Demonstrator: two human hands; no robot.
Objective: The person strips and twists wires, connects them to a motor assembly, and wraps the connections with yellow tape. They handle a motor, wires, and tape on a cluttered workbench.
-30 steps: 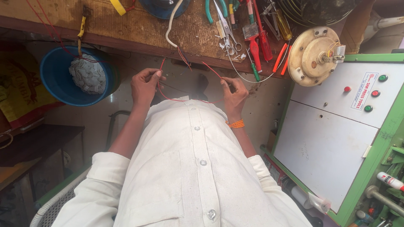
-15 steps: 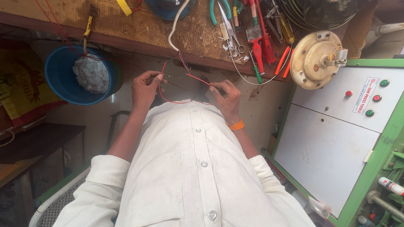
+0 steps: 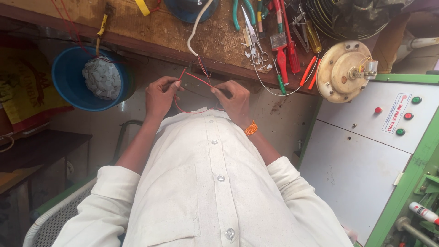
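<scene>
Fingers of both hands pinch a thin red wire [image 3: 197,80], held in the air just in front of the white shirt and below the edge of the worn wooden surface [image 3: 160,27]. The left hand [image 3: 161,95] grips one end, the right hand [image 3: 235,99] the other, a loop sagging between them. Judging by this, the wire is only being handled; nothing looks joined yet. Scissors and red-handled tools [image 3: 281,41] lie beyond, a blue plastic tub [image 3: 68,82] to the left
</scene>
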